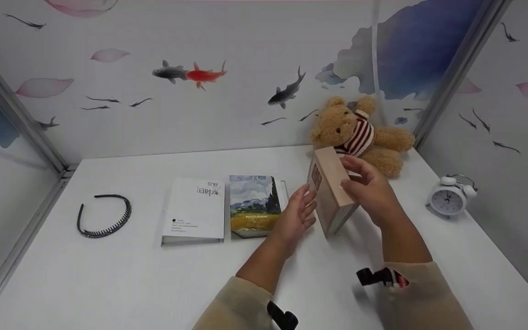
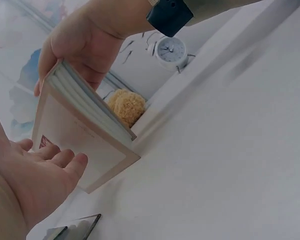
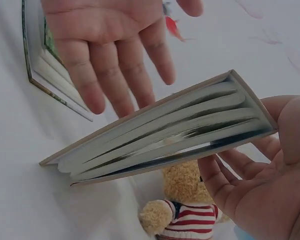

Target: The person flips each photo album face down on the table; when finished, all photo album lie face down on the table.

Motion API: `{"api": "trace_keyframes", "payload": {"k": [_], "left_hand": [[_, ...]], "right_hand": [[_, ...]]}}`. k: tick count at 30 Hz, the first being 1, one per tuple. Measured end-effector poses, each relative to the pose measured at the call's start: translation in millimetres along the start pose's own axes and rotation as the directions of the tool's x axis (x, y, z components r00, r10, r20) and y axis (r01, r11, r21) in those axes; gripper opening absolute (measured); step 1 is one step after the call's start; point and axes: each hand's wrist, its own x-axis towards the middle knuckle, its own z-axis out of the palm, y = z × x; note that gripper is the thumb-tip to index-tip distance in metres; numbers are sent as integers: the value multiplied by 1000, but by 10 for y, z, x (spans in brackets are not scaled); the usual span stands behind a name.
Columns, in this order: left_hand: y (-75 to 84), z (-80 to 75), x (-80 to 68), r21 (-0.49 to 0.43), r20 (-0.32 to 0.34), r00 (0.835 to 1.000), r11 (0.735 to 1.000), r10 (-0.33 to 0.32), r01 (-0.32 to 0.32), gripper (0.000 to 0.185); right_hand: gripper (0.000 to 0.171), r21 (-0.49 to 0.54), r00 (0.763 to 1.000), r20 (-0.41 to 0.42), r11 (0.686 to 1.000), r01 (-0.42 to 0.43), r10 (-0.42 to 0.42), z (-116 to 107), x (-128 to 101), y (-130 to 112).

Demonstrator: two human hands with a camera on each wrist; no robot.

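The right hand [image 1: 369,190] is gripping a tan book [image 1: 330,195] from its far side, thumb over the top edge and fingers curled behind, holding it tilted with one lower corner down near the table [image 1: 108,275]. In the right wrist view the book's page edges [image 3: 165,135] are facing the camera, the pages bunched in thick leaves. The left hand [image 1: 294,217] is hovering just beside the book's front cover, fingers straight and spread, holding nothing; whether the fingertips are touching the cover cannot be told.

To the left of the hands a painted-cover book [image 1: 253,205] and a white book [image 1: 195,211] are lying flat side by side. A black headband [image 1: 103,215] is lying well apart at the left. A teddy bear [image 1: 360,133] is sitting behind the tan book against the wall, and a white alarm clock [image 1: 449,197] is standing at the right.
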Motion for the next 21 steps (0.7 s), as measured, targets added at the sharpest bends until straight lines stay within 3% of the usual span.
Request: {"api": "trace_keyframes", "payload": {"k": [4, 13, 17, 21], "left_hand": [[-66, 16, 64, -29, -32, 997, 997, -69, 68, 73], [-145, 86, 124, 92, -36, 996, 992, -82, 85, 74], [-160, 81, 113, 129, -46, 995, 987, -89, 95, 73], [-187, 62, 108, 140, -44, 994, 985, -95, 100, 73]], "right_hand": [[64, -27, 994, -78, 997, -74, 71, -101, 26, 46], [63, -98, 973, -170, 980, -175, 157, -237, 110, 215], [65, -172, 969, -187, 965, -196, 164, -288, 144, 291], [68, -233, 975, -149, 953, -195, 164, -340, 169, 387]]}}
